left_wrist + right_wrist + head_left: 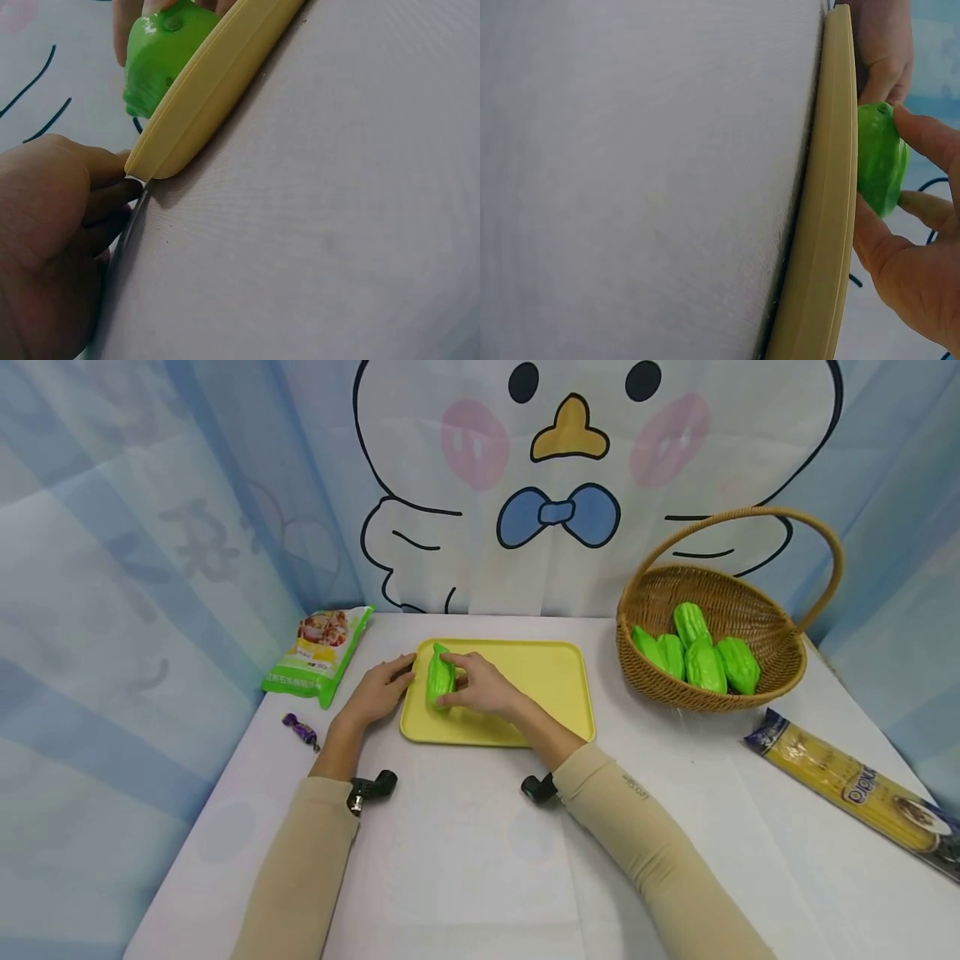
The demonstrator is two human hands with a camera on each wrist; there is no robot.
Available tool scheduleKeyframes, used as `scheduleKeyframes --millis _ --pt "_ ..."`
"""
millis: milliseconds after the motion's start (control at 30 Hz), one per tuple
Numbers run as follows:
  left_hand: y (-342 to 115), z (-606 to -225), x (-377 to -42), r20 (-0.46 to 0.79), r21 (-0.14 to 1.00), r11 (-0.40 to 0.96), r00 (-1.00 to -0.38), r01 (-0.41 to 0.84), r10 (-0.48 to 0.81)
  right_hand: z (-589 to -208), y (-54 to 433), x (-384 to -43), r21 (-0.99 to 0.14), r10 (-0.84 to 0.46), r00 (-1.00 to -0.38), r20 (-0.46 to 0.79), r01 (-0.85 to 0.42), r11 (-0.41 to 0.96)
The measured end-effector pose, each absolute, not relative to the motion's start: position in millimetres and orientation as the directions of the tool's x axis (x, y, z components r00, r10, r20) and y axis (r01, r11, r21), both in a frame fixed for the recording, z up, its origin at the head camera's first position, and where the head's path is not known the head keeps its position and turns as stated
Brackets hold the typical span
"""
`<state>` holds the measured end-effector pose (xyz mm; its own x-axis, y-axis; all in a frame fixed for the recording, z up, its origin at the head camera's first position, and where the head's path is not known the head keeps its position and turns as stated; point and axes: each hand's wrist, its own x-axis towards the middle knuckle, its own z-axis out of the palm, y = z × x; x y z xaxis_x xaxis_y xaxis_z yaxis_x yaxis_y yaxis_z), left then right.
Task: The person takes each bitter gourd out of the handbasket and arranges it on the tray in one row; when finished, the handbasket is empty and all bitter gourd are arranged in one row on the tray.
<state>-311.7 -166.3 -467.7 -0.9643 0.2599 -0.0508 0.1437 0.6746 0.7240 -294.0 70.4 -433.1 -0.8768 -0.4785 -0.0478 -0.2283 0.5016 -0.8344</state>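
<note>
A glossy, ridged green gourd (pixel 441 677) lies lengthwise at the left end of the yellow tray (pixel 517 693). My right hand (pixel 483 687) holds it from the right side, thumb near its closer end and fingers toward its far end. In the right wrist view the thumb and fingers span the gourd (pixel 881 157) just above the tray's rim (pixel 829 180). My left hand (pixel 377 692) rests against the tray's left edge with fingers extended. In the left wrist view, the left hand's fingertips (pixel 112 166) meet the tray's corner (pixel 161 154).
A wicker basket (pixel 637 672) with a tall handle holds several more green gourds at the back right. A yellow pasta packet (pixel 855 785) lies at the right. On the left are a green food bag (pixel 315 652) and a purple wrapped candy (pixel 301 729). A printed curtain (pixel 555 585) hangs behind.
</note>
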Motion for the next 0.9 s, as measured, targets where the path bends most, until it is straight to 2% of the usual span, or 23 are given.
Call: scheduleKeyframes --millis 900 --pt "-167 -467 -311 -0.047 0.735 0.664 -0.966 0.139 0.254 -434 60 -293 -0.828 -0.488 -0.871 -0.060 -0.229 0.512"
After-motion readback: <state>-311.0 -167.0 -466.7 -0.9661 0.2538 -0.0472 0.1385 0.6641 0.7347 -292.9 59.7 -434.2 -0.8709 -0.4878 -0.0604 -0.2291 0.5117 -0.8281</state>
